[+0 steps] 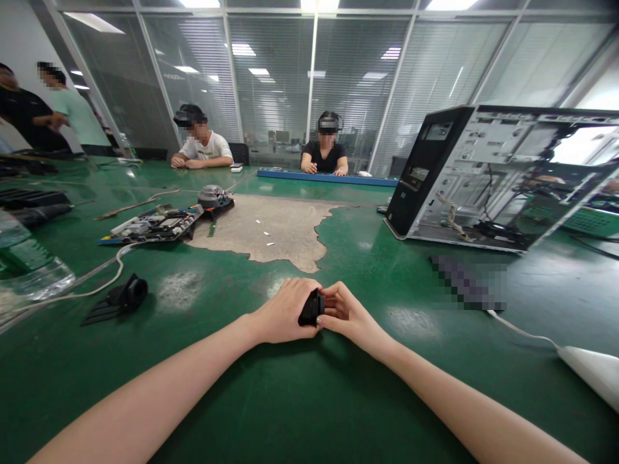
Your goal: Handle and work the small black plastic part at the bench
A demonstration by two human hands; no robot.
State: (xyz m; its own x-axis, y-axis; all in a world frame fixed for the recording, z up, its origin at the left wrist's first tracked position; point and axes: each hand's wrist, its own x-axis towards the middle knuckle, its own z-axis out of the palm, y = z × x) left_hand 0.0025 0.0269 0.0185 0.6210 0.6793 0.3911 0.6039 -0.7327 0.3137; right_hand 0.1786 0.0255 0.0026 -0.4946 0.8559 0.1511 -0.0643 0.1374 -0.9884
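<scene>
Between my two hands is a small black plastic part (pixel 311 309), just above the green tabletop in the middle of the view. My left hand (pixel 289 310) wraps round it from the left, its fingers curled over the far side. From the right, my right hand (pixel 349 316) pinches its edge with thumb and bent fingertips. Much of the part is hidden by the fingers, so its exact kind cannot be made out. Beyond the hands, the green surface (pixel 227 367) gives way to a worn, bare brownish patch (pixel 280 225) with small white scraps on it.
An open computer case (pixel 430 174) stands at right, near a blurred-out dark object (pixel 467 283) with a white cable. To the left are a circuit board (pixel 159 224), a cooler fan (pixel 215 198), a black duct-like piece (pixel 123 295) and a plastic bottle (pixel 31 258). Two people sit opposite.
</scene>
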